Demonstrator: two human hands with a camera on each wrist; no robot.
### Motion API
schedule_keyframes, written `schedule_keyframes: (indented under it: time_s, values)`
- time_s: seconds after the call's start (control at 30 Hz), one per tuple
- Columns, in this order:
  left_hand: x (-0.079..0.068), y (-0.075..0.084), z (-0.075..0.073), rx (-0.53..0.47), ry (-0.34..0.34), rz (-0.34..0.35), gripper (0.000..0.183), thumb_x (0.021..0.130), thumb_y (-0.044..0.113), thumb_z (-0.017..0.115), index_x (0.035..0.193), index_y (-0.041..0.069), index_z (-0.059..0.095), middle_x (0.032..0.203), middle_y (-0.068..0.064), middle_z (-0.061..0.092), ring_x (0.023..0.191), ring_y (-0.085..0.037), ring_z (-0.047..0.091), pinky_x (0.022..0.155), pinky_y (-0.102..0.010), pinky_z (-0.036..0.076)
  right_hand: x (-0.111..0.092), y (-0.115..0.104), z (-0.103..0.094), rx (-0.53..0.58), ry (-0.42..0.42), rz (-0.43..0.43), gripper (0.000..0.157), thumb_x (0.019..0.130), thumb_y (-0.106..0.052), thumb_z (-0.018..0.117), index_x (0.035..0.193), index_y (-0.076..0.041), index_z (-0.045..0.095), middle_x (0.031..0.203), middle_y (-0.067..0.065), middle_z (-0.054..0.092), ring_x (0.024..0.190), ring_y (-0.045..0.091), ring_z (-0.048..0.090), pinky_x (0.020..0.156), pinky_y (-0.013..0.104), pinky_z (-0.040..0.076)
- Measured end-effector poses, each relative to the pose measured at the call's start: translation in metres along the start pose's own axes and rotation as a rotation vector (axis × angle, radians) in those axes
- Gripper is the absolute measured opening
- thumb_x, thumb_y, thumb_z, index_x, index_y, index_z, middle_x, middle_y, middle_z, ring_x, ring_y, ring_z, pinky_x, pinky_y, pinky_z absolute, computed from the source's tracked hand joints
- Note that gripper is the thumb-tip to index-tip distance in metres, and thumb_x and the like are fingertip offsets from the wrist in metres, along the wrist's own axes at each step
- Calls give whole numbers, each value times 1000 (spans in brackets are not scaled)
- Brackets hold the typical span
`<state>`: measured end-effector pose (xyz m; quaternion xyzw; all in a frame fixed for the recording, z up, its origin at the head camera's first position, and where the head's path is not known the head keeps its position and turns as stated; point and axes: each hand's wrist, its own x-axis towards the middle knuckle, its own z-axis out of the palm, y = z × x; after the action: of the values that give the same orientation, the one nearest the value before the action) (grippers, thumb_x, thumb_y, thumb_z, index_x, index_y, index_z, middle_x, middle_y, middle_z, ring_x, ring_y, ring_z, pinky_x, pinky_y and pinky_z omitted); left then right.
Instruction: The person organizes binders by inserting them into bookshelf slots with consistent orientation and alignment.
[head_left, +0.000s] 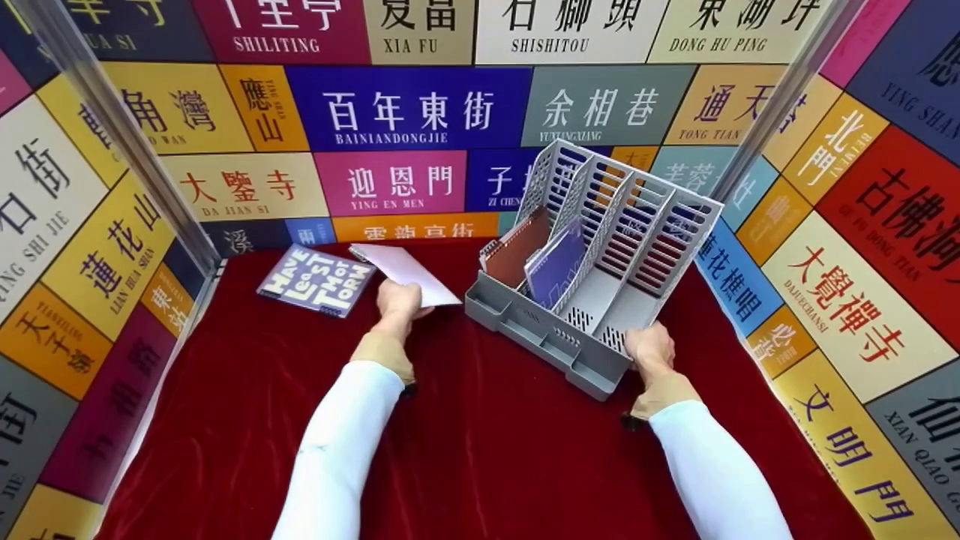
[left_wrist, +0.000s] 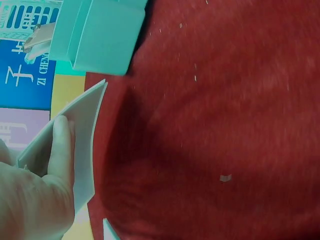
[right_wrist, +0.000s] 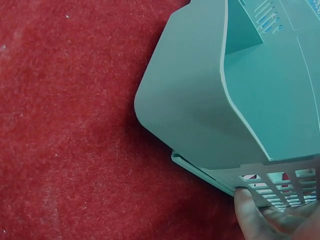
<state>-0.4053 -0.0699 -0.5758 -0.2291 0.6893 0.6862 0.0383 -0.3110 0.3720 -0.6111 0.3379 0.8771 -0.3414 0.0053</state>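
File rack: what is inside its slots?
The rack holds a brown notebook in one slot and a purple notebook in the next. The others look bare, though dividers hide their depths.

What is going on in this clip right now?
A person is at a red cloth-covered table. The left hand holds a pale booklet beside a grey file rack, while the right hand grips the rack's front corner. Two notebooks already stand in its left slots, and a purple printed book lies flat further left.
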Motion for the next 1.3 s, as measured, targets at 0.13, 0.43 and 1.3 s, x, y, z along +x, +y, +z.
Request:
schedule_keyframes:
  time_s: [0.13,0.43,1.3]
  values:
    - [4,4,-10,148,-38,34,51,97,-4,49,148,-2,56,122,-20,68,76,-27,79,74,-40,72,-1,0,-1,5,-2,5,51,98,-25,45,138,1,62,140,33,70,104,44,73,87,48,63]
    - [56,-12,-25,534,-90,192,44,93,9,63,136,1,66,123,-26,77,82,-35,85,59,-36,68,-5,0,-3,12,-20,-1,53,101,-26,45,142,3,60,146,34,67,118,49,72,94,50,63]
    - [-54,70,-24,1110,55,624,32,86,16,76,114,1,73,112,-27,80,104,-50,81,88,-62,67,-4,-2,-2,3,-2,-3,53,98,-26,45,140,3,60,148,34,66,136,51,66,112,58,58]
